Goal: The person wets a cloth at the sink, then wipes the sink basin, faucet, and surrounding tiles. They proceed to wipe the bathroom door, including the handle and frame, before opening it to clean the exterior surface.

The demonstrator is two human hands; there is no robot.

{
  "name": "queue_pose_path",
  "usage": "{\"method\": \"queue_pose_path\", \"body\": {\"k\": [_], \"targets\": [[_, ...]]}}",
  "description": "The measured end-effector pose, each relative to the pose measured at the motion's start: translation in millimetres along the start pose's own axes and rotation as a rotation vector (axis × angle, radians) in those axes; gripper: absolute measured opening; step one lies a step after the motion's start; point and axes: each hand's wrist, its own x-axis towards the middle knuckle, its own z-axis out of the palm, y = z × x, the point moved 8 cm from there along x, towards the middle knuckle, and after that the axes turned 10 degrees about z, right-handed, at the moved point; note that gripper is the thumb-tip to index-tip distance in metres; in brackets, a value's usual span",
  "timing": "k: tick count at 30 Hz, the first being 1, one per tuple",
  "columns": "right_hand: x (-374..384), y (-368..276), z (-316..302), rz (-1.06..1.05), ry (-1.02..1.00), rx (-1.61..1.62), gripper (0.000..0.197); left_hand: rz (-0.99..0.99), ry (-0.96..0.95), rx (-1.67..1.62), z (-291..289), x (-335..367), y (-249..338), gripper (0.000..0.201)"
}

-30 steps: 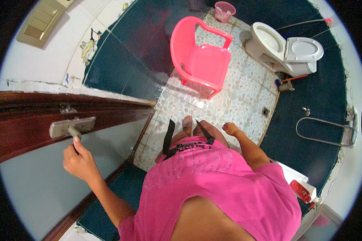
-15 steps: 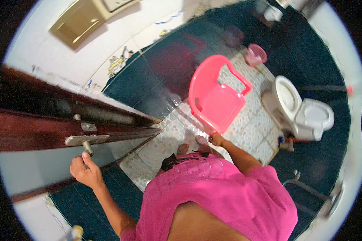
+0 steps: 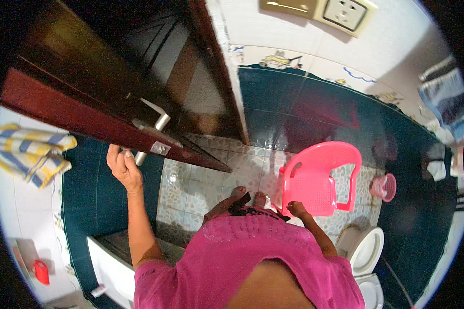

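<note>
My left hand is closed at the lever door handle on the near face of a dark red-brown door. Its thumb lies against the lever, and the other fingers are partly hidden. The door stands ajar, with the outer lever and a metal latch plate showing along its edge. A pink plastic armchair stands on the tiled floor in front of me, to the right. My right hand is closed at the chair's near left corner, at the end of its armrest.
Past the chair are a pink waste basket and a white toilet with its lid up. A checked towel hangs at left, above a white basin-like fixture. Beyond the doorway the floor is dim.
The door has swung further open toward me, my left hand staying at its handle. My view has turned left, and my right hand remains at the chair's corner.
</note>
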Motion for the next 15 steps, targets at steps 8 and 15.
{"method": "queue_pose_path", "body": {"k": [8, 15], "targets": [[31, -40, -34, -0.192, -0.008, -0.132, 0.033, -0.454, 0.260, -0.365, -72, -119, -103, 0.026], [53, -64, -29, -0.364, -0.040, -0.284, 0.024, -0.933, 0.297, -0.378, -162, -205, -160, 0.038]]}}
